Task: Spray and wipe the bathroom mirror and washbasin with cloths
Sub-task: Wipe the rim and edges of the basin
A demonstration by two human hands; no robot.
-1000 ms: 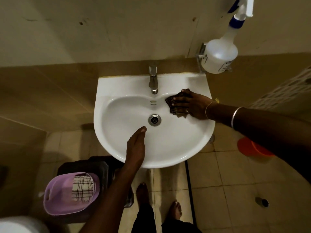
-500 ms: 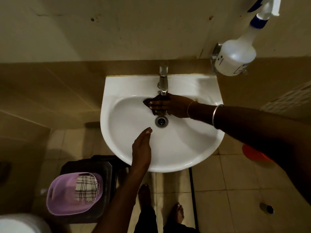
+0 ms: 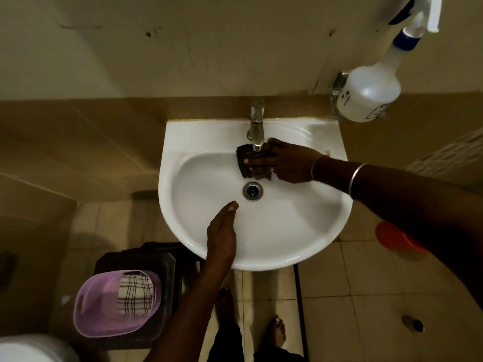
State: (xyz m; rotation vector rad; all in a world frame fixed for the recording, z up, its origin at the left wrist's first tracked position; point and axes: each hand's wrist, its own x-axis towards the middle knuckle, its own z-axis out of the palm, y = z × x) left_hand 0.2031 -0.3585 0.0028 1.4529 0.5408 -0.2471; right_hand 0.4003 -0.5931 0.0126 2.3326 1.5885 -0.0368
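The white washbasin hangs on the wall with a chrome tap at the back and a drain in the middle. My right hand presses a dark checked cloth flat against the basin's back slope, just under the tap spout. My left hand lies flat on the front rim, fingers together, holding nothing. A white spray bottle with a blue collar hangs on a wall fitting at the upper right. No mirror is in view.
A purple basket with a light checked cloth sits on a dark stool at the lower left. An orange object and a small floor drain are on the tiled floor at right. My bare feet are below the basin.
My right hand has slid the dark cloth from the right side of the bowl to the left and up under the tap. My left hand has stayed on the front rim.
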